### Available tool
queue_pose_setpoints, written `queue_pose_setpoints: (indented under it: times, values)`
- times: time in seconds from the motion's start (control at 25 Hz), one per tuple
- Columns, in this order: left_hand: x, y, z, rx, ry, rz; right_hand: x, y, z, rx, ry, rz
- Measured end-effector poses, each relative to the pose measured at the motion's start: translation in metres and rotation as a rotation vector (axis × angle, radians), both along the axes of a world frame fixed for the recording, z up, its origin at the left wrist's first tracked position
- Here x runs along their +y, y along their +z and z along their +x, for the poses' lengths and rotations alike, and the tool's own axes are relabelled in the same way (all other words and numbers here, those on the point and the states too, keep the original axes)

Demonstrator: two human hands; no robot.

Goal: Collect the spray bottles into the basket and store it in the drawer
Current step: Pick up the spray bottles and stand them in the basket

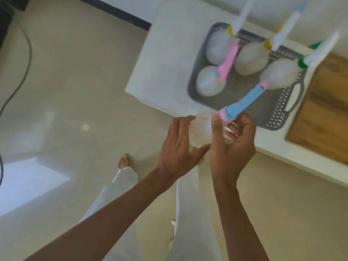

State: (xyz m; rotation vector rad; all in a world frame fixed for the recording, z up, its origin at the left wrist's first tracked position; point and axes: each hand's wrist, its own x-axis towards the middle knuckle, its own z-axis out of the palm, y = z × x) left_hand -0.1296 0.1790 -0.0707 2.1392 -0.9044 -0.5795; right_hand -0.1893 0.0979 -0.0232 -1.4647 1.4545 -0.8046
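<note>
Both hands point(207, 146) hold bottle point(202, 129), nozzle up-right.

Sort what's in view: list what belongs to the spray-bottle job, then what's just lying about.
Job: held spray bottle, left hand, right hand, four bottles in the grey basket.
Lying about: black cable, wooden board.

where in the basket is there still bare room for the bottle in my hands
The basket's near end, between the green-collared bottle and the near rim by the handle slot, is bare. The far end is crowded: the pink-headed bottle and two yellow-collared bottles sit close together. The held bottle hangs just short of that rim.
</note>
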Motion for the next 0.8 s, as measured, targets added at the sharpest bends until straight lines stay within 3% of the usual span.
queue_pose_setpoints:
  times: [0.12, 0.36, 0.52, 0.8]
  values:
    - [-0.057, -0.003, -0.023, 0.033, -0.050, 0.050, -0.046, -0.009, -0.035, 0.000, 0.002, -0.051]
    - [-0.139, -0.020, -0.027, 0.096, 0.071, 0.105, -0.100, -0.032, -0.044, 0.027, 0.022, -0.097]
    - [-0.165, -0.030, -0.012, 0.147, 0.105, 0.209, -0.122, -0.046, -0.026, 0.026, 0.137, -0.102]
    - [-0.183, -0.046, 0.000, 0.217, 0.053, 0.303, -0.132, -0.072, -0.012, 0.077, 0.140, -0.089]
